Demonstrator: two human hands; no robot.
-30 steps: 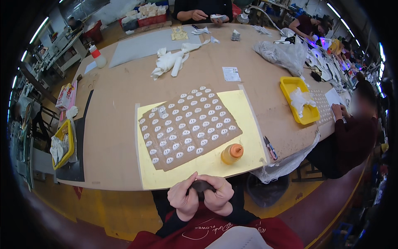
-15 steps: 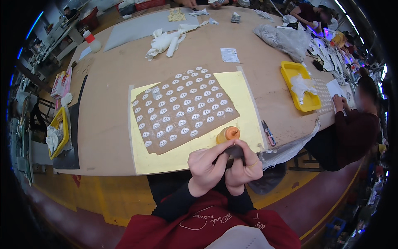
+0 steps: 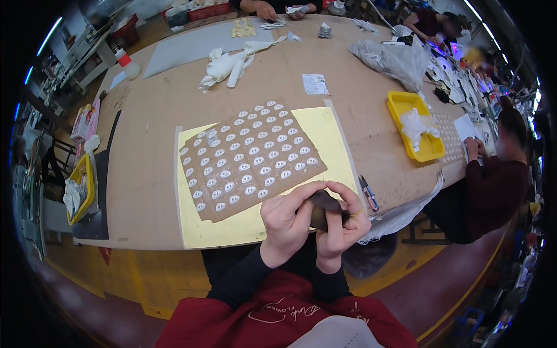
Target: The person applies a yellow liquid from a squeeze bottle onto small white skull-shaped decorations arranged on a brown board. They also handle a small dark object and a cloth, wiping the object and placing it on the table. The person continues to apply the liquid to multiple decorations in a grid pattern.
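Observation:
Both of my hands are raised over the near edge of the table, fingers closed around a dark brown, soft-looking piece (image 3: pixel 322 212) that is bent into a curved shape. My left hand (image 3: pixel 284 221) pinches it from the left. On the other side, my right hand (image 3: pixel 343 231) grips it, with the index finger and thumb meeting the left fingertips at the top. Beyond them lies a brown sheet (image 3: pixel 248 200) carrying rows of small white ovals with dark dots. Under that sheet is a pale yellow board (image 3: pixel 328 134). The orange-capped bottle is hidden from sight.
A box cutter (image 3: pixel 369 192) lies right of the board. Farther right stands a yellow tray (image 3: pixel 396 119) with white material, near a seated person (image 3: pixel 499 168). White cloth (image 3: pixel 223 68) and a plastic bag (image 3: pixel 394 61) lie farther back. Another yellow basket (image 3: pixel 90 191) is at left.
The brown piece has turned upward between my hands, showing more of its surface. My hands have shifted slightly, and the orange-capped bottle is out of sight. The whole view has shifted a little.

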